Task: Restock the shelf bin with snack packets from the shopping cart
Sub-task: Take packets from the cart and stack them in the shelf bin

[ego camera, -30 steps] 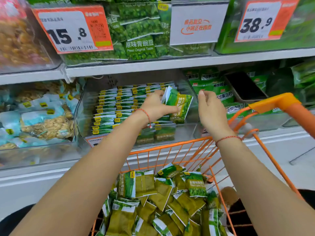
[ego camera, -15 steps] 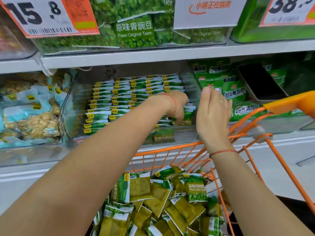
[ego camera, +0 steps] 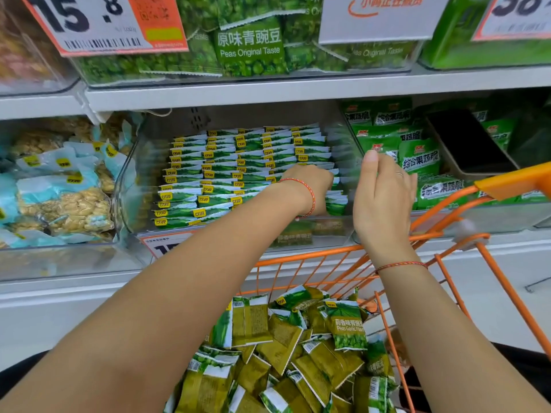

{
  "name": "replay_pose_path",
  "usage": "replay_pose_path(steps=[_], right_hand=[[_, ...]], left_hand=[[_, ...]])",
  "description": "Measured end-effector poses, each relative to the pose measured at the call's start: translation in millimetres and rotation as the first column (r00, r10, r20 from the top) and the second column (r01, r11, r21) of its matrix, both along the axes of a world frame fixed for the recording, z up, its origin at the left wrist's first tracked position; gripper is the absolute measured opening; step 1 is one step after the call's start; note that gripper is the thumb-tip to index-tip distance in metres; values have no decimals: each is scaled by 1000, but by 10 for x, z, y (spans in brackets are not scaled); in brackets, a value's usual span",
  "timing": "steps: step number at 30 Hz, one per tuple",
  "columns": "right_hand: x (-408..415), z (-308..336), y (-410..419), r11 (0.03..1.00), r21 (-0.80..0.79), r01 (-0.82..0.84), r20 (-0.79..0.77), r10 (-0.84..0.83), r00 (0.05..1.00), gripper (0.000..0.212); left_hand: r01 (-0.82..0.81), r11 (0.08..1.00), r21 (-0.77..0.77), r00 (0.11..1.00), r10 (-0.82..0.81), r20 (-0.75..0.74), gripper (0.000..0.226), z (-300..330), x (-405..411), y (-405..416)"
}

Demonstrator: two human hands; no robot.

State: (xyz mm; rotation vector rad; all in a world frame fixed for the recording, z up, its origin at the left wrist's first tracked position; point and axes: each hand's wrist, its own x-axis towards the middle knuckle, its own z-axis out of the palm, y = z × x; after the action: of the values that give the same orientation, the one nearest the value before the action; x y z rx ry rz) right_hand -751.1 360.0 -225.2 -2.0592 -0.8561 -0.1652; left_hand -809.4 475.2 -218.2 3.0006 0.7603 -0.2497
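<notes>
1. head view: left hand (ego camera: 310,186) reaches into the clear shelf bin (ego camera: 131,186), fingers curled down onto upright snack packets (ego camera: 336,204) at the right end of the front rows; whether they grip one, cannot tell.
2. right hand (ego camera: 383,204) hovers beside the bin, fingers loose, empty.
3. more loose packets (ego camera: 346,326) lie in the orange cart (ego camera: 387,326) below.

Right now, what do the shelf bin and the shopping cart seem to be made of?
The shelf bin looks like clear glossy plastic: the packets show through its wall, with reflections. The shopping cart seems to be orange-coated metal wire, judging by its thin grid bars.
</notes>
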Motion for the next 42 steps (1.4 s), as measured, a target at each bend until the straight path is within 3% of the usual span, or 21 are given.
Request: replay_pose_path(steps=[4, 6, 9, 11, 13, 15, 18, 20, 23, 25, 27, 29, 31, 33, 35, 39, 42], right_hand=[[-7, -1, 0, 1000, 2, 7, -6, -7, 1000, 59], [-12, 3, 2, 1000, 4, 0, -4, 0, 1000, 60], [-16, 7, -3, 1000, -6, -8, 1, 8, 1000, 55], [-26, 17, -12, 1000, -12, -12, 8, 12, 1000, 53], [-32, 16, -17, 1000, -27, -13, 21, 13, 1000, 52], [-33, 5, -20, 999, -42, -21, 29, 22, 999, 54], [-38, 13, -17, 999, -34, -24, 27, 25, 999, 52], [-53, 30, -28, 1000, -10, -22, 20, 22, 1000, 48], [-76, 47, -47, 998, 34, -46, -3, 46, 999, 41], [-82, 54, -59, 998, 37, -60, -20, 61, 998, 40], [-89, 65, -71, 997, 41, -70, -28, 72, 997, 40], [-96, 78, -85, 995, 53, -79, -36, 81, 996, 39], [-95, 76, -89, 994, 66, -92, -50, 95, 994, 39], [-88, 68, -87, 992, 70, -105, -54, 109, 993, 40], [-87, 63, -91, 991, 76, -110, -57, 115, 992, 41], [-87, 59, -107, 989, 85, -119, -58, 124, 991, 40], [-84, 61, -119, 989, 85, -118, -53, 123, 991, 40]], left_hand=[[-55, 996, 66, 995, 60, -82, 5, 45, 60, -83], [-79, 994, 72, 993, 85, -83, 5, 58, 79, -94], [-74, 996, 50, 995, 77, -63, 25, 15, 57, -72], [-88, 995, -55, 996, 85, -41, 44, 24, -13, -68], [-120, 974, -194, 989, 134, 61, 54, 104, -102, -87], [-99, 968, -233, 943, 165, 288, 45, 241, -233, -173], [20, 982, -189, 754, 110, 647, 21, 330, -570, -570], [121, 990, -71, 724, -39, 689, 30, 210, -814, -882], [189, 981, 51, 876, -192, 442, 36, -56, -976, -1204], [143, 984, -103, 973, -121, 198, 34, -199, -962, -1380], [21, 971, -237, 998, -5, 68, 33, -412, -925, -1544], [-146, 896, -420, 987, 163, 7, 37, -650, -913, -1626], [-305, 747, -590, 938, 345, -48, 41, -863, -891, -1624], [-397, 644, -654, 883, 462, -81, 42, -967, -863, -1595], [-445, 604, -661, 850, 518, -99, 43, -990, -831, -1589], [-481, 654, -583, 839, 536, -91, 48, -1036, -807, -1652], [-464, 544, -699, 810, 579, -87, 55, -1038, -805, -1657]])
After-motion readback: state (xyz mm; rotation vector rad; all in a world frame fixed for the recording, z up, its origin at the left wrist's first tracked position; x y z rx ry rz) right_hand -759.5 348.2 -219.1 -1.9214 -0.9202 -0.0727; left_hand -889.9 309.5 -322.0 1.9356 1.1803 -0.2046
